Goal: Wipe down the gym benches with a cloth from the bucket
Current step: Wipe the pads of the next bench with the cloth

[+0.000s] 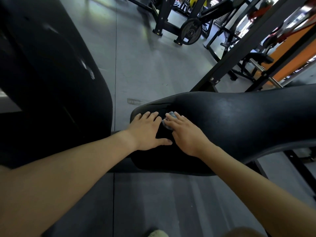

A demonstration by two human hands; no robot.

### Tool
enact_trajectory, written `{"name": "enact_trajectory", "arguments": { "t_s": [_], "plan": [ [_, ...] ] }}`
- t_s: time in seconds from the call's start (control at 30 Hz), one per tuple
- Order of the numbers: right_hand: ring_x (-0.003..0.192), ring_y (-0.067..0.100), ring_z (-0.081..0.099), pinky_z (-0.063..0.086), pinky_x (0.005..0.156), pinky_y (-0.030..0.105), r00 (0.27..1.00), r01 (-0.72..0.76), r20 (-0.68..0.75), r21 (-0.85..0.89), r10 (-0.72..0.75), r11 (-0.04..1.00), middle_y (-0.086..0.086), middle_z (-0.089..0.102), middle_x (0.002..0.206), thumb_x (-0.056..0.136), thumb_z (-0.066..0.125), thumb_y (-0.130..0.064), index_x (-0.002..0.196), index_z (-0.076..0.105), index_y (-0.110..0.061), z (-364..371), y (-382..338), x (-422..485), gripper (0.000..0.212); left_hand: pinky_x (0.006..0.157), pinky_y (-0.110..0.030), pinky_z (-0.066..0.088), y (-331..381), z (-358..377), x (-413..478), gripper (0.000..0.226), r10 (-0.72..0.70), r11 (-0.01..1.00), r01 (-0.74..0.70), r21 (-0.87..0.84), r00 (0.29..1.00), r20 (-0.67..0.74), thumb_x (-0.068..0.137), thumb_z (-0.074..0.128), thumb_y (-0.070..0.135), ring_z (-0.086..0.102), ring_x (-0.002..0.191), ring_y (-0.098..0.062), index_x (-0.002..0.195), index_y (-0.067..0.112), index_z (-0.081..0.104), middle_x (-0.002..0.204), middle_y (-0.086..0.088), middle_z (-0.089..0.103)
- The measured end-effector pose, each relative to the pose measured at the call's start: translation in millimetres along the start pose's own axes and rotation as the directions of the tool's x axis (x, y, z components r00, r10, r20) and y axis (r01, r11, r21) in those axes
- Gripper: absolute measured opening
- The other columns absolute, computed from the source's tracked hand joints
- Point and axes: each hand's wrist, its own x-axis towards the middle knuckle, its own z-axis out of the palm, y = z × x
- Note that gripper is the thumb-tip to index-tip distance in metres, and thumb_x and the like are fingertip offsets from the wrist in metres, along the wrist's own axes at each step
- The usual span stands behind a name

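A black padded bench [239, 117] runs from the middle of the view to the right edge, its left end torn near the seam. My left hand [147, 130] lies flat on that end with fingers spread. Beside it, my right hand [184, 132] presses a small blue-grey cloth [171, 115] onto the pad with straight fingers; only the cloth's edges show beyond and beside the fingers. No bucket is in sight.
A second large black pad [51, 74] fills the left side. Black steel frame posts [239, 48] rise behind the bench. A weight plate [190, 32] on a rack stands on the grey floor [136, 57] at the back. A shoe toe [157, 234] shows at the bottom edge.
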Motion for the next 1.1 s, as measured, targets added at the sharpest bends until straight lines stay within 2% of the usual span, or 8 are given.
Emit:
{"name": "enact_trajectory", "arguments": {
  "t_s": [0.13,0.3,0.37,0.53,0.7,0.77,0.93,1.1],
  "plan": [
    [0.156,0.020,0.003,0.006,0.127,0.036,1.000,-0.019,0.019,-0.090,0.021,0.996,-0.002,0.009,0.169,0.103,0.039,-0.013,0.160,0.023,-0.024,-5.6,7.1,5.3,0.060,0.126,-0.055,0.018,4.1,2.7,-11.0,0.098,-0.068,0.998,0.068,0.009,0.998,-0.001,0.090,0.036,0.084,0.015,0.156,-0.035,0.158,0.014,0.029,0.169,-0.017,0.018],
    [0.155,0.031,0.011,0.013,0.124,0.047,0.960,-0.269,-0.088,-0.032,0.265,0.963,0.005,0.016,0.169,0.101,0.034,-0.008,0.158,0.031,-0.017,-10.4,23.1,47.0,0.058,0.121,-0.056,0.029,-4.1,7.3,-34.3,0.083,-0.144,0.989,0.141,0.053,0.988,0.049,0.101,0.031,0.070,0.022,0.153,-0.038,0.156,0.009,0.030,0.167,-0.021,0.018],
    [0.155,0.032,0.011,0.012,0.125,0.048,0.947,-0.304,-0.120,-0.020,0.300,0.952,0.004,0.018,0.168,0.101,0.035,-0.009,0.157,0.033,-0.015,-3.7,17.2,53.9,0.056,0.120,-0.056,0.031,-9.0,5.5,-43.0,0.077,-0.156,0.986,0.150,0.069,0.983,0.093,0.104,0.031,0.064,0.023,0.153,-0.037,0.157,0.009,0.027,0.168,-0.020,0.016],
    [0.155,0.028,0.012,0.012,0.126,0.045,0.992,-0.100,-0.081,-0.008,0.099,0.995,0.001,0.022,0.167,0.099,0.038,-0.010,0.155,0.037,-0.019,16.9,-15.3,27.1,0.057,0.117,-0.053,0.035,-13.7,5.1,-56.7,0.072,-0.167,0.983,0.155,0.098,0.978,0.125,0.106,0.034,0.059,0.030,0.149,-0.037,0.155,0.007,0.030,0.165,-0.020,0.022],
    [0.156,0.021,0.012,0.010,0.127,0.040,0.996,0.087,-0.006,-0.014,-0.088,0.996,-0.004,0.021,0.167,0.098,0.038,-0.011,0.153,0.039,-0.022,22.8,-26.2,-0.7,0.056,0.121,-0.049,0.031,-11.3,10.5,-57.9,0.072,-0.153,0.987,0.147,0.061,0.980,0.129,0.108,0.034,0.054,0.023,0.153,-0.037,0.159,0.004,0.023,0.168,-0.024,0.013],
    [0.155,0.021,0.014,0.010,0.127,0.041,0.997,0.077,-0.008,-0.057,-0.078,0.995,-0.004,0.022,0.167,0.098,0.037,-0.013,0.152,0.039,-0.023,16.8,-16.0,7.6,0.055,0.123,-0.049,0.029,-10.4,11.4,-57.7,0.072,-0.151,0.988,0.147,0.042,0.980,0.127,0.108,0.035,0.052,0.020,0.155,-0.037,0.159,0.003,0.022,0.168,-0.024,0.011],
    [0.155,0.025,0.012,0.012,0.125,0.046,0.987,-0.148,-0.070,-0.021,0.147,0.989,-0.003,0.018,0.168,0.101,0.035,-0.012,0.153,0.038,-0.021,9.1,-2.9,41.6,0.053,0.124,-0.049,0.027,-10.8,15.5,-57.4,0.072,-0.151,0.989,0.149,0.024,0.981,0.123,0.109,0.035,0.051,0.015,0.156,-0.037,0.159,0.002,0.020,0.169,-0.024,0.008],
    [0.156,0.026,0.008,0.011,0.125,0.045,1.000,-0.004,0.008,-0.027,0.005,1.000,-0.002,0.015,0.169,0.100,0.037,-0.013,0.156,0.033,-0.021,15.8,-27.5,22.7,0.057,0.125,-0.049,0.025,-13.3,20.3,-54.6,0.074,-0.160,0.987,0.156,0.039,0.981,0.109,0.108,0.033,0.053,0.013,0.157,-0.036,0.160,0.003,0.016,0.169,-0.024,0.007]
  ]
}}
